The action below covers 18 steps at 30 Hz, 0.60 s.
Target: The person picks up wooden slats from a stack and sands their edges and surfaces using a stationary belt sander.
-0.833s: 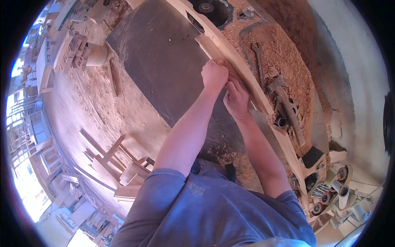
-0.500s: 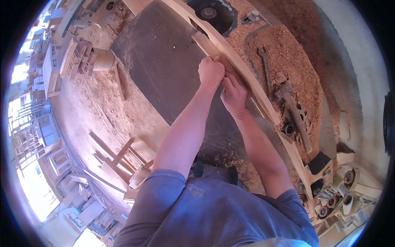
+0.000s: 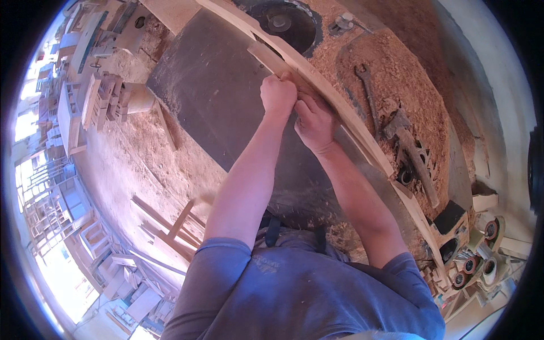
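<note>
A narrow wooden strip [image 3: 262,56] lies on the dark metal machine table [image 3: 209,85], along a long wooden fence [image 3: 345,120]. My left hand [image 3: 278,96] is closed in a fist around the strip, its thumb side against the fence. Just behind it, nearer to me, my right hand [image 3: 315,123] has its fingers bent and pressed down on the strip beside the fence. The two hands almost touch. Part of the strip is hidden under my fingers; its far end sticks out ahead of my left hand.
Beyond the fence, a round dark cutter housing [image 3: 303,31] sits among wood shavings. A wrench [image 3: 368,96] and a hammer [image 3: 416,161] lie on the shavings to the right. Stacked wood pieces [image 3: 105,102] stand at the left, and wooden offcuts [image 3: 170,226] lie on the floor.
Both hands and the wooden strip have moved a little forward and left along the fence. My right hand's fingers are more bent than before. The view has shifted slightly.
</note>
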Each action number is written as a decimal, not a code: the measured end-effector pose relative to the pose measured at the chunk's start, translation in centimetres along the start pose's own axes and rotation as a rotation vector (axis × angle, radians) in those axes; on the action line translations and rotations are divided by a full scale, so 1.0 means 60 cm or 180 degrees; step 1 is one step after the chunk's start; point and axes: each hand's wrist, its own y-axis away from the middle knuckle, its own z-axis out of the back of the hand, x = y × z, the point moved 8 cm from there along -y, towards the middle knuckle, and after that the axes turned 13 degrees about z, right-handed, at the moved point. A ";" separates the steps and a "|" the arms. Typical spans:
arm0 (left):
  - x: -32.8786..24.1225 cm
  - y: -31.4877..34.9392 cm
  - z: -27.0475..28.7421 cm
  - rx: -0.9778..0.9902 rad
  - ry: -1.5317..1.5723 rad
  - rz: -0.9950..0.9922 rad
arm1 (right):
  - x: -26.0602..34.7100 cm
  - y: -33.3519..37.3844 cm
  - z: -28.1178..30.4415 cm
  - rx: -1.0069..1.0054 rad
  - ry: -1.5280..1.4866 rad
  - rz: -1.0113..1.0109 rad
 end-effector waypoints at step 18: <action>-0.035 -0.119 0.059 0.0012 0.0251 -0.0090 | -0.011 -0.096 -0.095 0.0115 0.0208 -0.0028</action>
